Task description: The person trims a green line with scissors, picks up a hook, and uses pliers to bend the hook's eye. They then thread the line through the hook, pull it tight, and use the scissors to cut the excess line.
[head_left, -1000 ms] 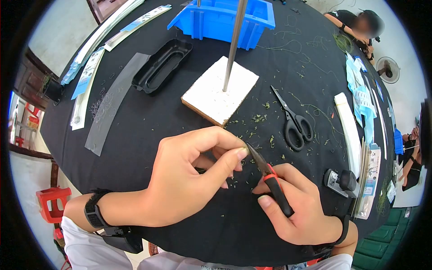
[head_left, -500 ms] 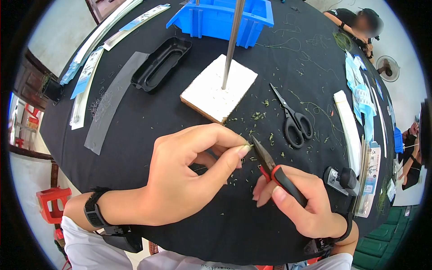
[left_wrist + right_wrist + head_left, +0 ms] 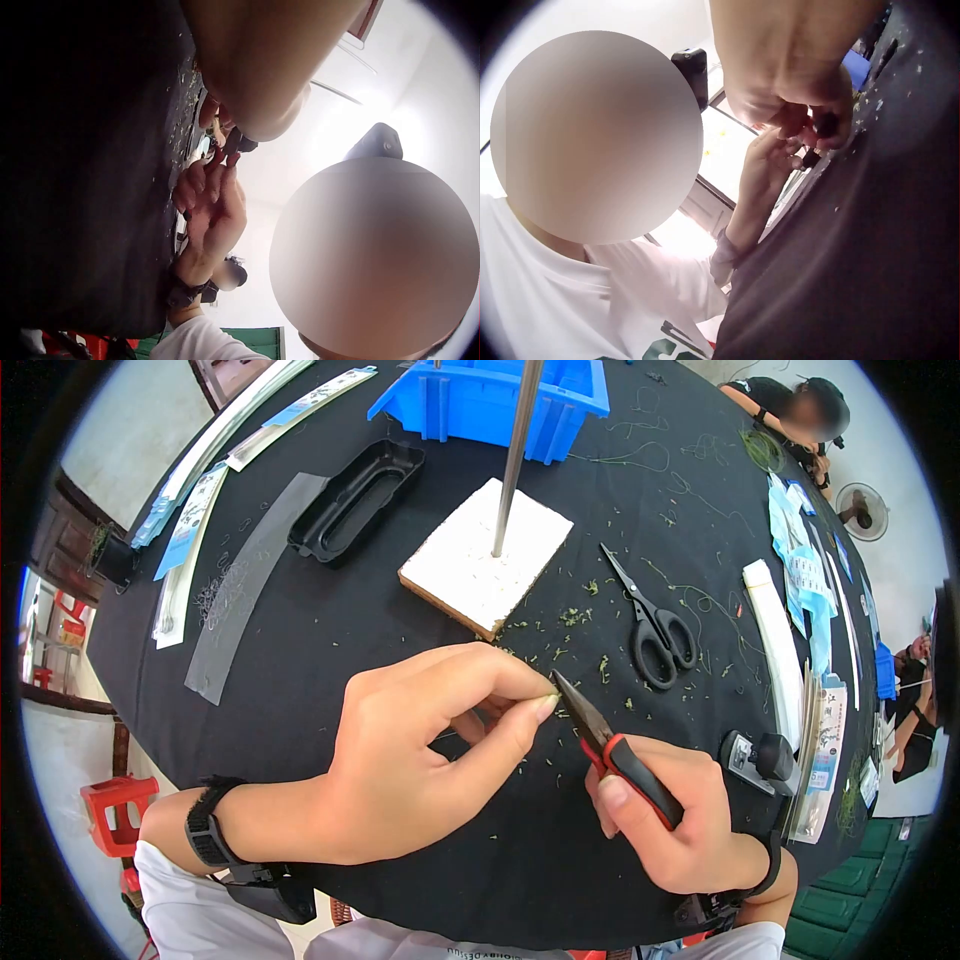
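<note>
The left hand (image 3: 425, 750) pinches something tiny and greenish between thumb and index finger; most of it is hidden by the fingertips. In the right hand (image 3: 670, 815) are red-and-black pliers (image 3: 632, 765), gripped by the handles. Their narrow metal tip is right beside the left fingertips; whether it touches the small item I cannot tell. Above the hands, a white block (image 3: 480, 560) holds an upright metal rod (image 3: 513, 470). The right wrist view shows the right hand (image 3: 810, 112) around a dark handle end, and the left wrist view shows the right hand (image 3: 214, 202) from the side.
Black scissors (image 3: 655, 630) lie right of the block among green scraps and loose thread. A blue bin (image 3: 485, 415) stands behind it, a black tray (image 3: 358, 505) and grey strip (image 3: 255, 590) to the left. A small metal-and-black device (image 3: 755, 762) and packets (image 3: 825, 750) are at right.
The pliers moved away from the left fingertips to the right, their jaws parting, then came back beside them with the jaws closer together. The left hand has stayed nearly in place.
</note>
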